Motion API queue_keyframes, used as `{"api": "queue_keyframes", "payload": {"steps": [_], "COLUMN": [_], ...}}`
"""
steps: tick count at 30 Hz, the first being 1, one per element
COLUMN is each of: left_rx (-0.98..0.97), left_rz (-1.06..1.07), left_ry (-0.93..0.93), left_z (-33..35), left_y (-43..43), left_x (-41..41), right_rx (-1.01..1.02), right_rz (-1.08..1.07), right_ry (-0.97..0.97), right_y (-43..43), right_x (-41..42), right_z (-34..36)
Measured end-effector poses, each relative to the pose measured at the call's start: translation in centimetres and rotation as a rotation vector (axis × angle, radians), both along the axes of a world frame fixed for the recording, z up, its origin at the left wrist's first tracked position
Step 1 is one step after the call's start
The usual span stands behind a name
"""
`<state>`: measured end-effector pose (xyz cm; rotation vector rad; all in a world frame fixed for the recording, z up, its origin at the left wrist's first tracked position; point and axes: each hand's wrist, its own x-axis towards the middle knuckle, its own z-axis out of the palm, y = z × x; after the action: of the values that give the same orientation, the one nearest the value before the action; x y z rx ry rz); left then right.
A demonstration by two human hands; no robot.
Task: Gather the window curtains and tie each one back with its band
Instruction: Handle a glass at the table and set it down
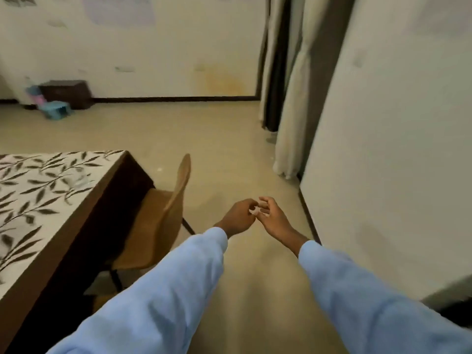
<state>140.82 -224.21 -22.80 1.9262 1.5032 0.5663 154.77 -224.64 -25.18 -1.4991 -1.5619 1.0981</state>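
Two beige curtains hang at the upper right: a near one [296,103], gathered at about mid height and reaching the floor, and a farther one [268,60] with a dark panel beside it. No band is plainly visible. My left hand [238,217] and my right hand [272,217] are stretched out low over the floor, fingertips nearly touching, fingers loosely curled. Neither holds anything that I can make out. Both hands are well short of the curtains. Light blue sleeves cover my arms.
A wooden chair [163,213] stands at a table [84,203] with a leaf-patterned cloth on the left. A white wall [388,149] juts out on the right. A dark box [67,93] and a blue stool [57,111] sit by the far wall.
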Motion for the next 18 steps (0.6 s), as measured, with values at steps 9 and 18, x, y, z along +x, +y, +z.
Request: {"api": "queue_keyframes", "payload": {"steps": [9, 18], "left_rx": [-0.045, -0.127], "left_rz": [-0.471, -0.803], "left_ry": [-0.007, 0.056], "left_z": [-3.9, -4.8], "left_y": [-4.6, -14.7], "left_x": [13.9, 27.3], "right_rx": [-0.071, -0.139], "right_rz": [-0.422, -0.749], "right_ry": [-0.061, -0.079], "right_y": [-11.5, -25.9], "right_x": [12.0, 22.6], "right_z": [-3.8, -5.3]}}
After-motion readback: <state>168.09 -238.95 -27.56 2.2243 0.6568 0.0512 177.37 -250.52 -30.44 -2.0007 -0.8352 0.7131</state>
